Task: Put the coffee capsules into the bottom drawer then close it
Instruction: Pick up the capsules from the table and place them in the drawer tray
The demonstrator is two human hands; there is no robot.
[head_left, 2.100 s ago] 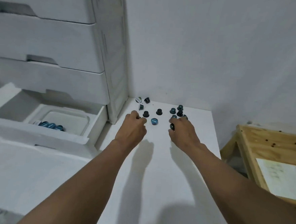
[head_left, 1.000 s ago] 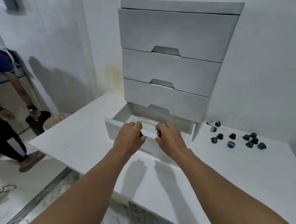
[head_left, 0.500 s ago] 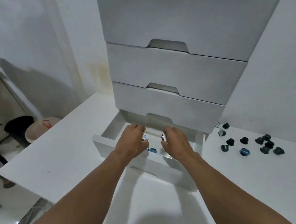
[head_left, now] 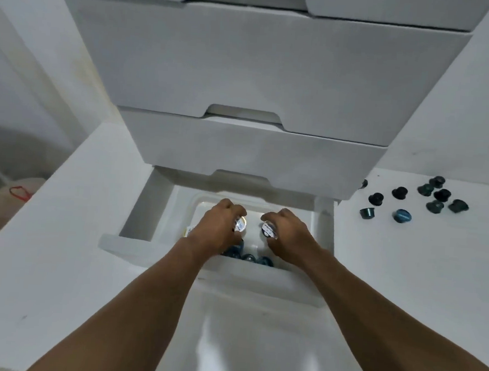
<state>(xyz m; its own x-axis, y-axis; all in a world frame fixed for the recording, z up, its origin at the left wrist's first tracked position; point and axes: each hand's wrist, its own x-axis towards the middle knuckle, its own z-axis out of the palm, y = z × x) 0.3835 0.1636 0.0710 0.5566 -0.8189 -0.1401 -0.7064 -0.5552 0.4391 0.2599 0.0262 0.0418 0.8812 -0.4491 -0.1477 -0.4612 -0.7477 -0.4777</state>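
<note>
Over the open bottom drawer (head_left: 260, 279) of the white plastic cabinet, our left hand (head_left: 218, 230) has its fingers curled round a small foil-lidded coffee capsule (head_left: 241, 224), and our right hand (head_left: 289, 236), just beside it, grips a second foil-lidded capsule (head_left: 269, 230). Straight below lies the drawer's white inner tray (head_left: 253, 207), holding several shiny blue capsules (head_left: 247, 257) by its front wall. Some ten dark loose capsules (head_left: 427, 198) wait near the surface's far right edge, nearer our right hand.

Bare white-walled room, perhaps a home: drawer unit (head_left: 245, 69) on white table (head_left: 404, 283).
</note>
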